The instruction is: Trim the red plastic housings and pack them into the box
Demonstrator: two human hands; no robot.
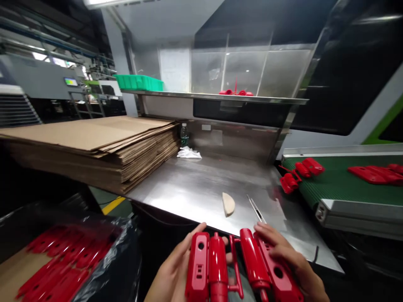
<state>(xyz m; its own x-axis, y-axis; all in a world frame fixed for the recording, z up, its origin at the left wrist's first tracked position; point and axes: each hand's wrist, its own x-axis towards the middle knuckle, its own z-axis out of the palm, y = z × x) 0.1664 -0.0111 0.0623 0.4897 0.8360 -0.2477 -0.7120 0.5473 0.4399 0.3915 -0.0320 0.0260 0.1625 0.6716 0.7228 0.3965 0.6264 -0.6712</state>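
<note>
Steel surface [201,184], cardboard stack [94,142] at nine o'clock, bottle [184,135] and white rag [189,153] at twelve, tan wedge [228,204] and thin blade [255,209] near six

Your light comes from a ceiling strip lamp [103,2] far above and left of your hands, and the room around it stays dim. Just beyond your hands the steel table [201,188] throws back a soft white glare. The red moulded parts [233,268] between your hands shine with streaked highlights. Left of your hands the black bag [122,251] blurs, and straight lines bow toward the edges.
</note>
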